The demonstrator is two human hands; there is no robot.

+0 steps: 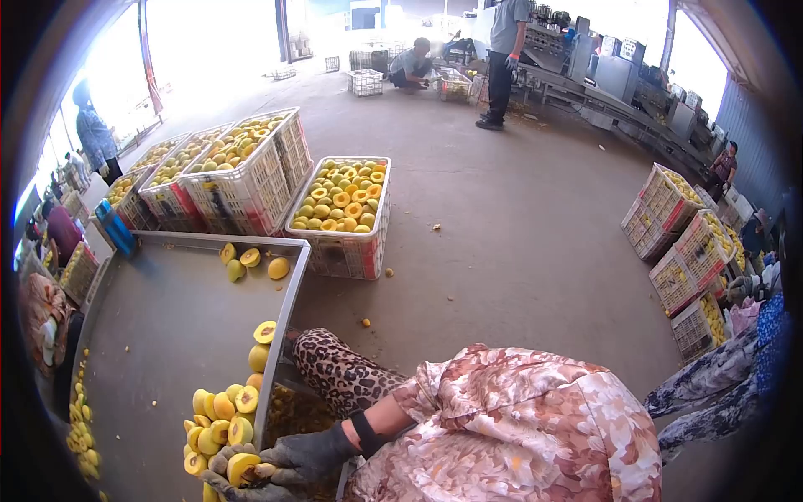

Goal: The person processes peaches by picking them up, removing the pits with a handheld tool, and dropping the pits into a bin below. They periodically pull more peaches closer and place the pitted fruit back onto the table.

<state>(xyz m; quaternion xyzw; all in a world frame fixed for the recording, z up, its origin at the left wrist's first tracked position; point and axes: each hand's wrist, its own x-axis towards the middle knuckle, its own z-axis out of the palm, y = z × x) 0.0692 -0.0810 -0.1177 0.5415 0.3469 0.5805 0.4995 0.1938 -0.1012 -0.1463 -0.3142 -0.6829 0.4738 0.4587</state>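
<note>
My gloved left hand (219,484), at the bottom edge of the view, is closed around a yellow peach half (242,468). My gloved right hand (308,456), with a dark band at the wrist, meets it from the right. Its fingers are pinched together at the cut side of the fruit. Whatever they grip is too small to make out. Just beyond both hands, a heap of halved peaches (219,417) lies along the right rim of the metal table (176,326).
More peach halves (251,258) lie at the table's far corner, near a blue bottle (115,227). A crate of peach halves (339,243) stands on the floor beyond, beside stacked full crates (242,192). Other people work around; one person (503,63) stands near machinery (602,105).
</note>
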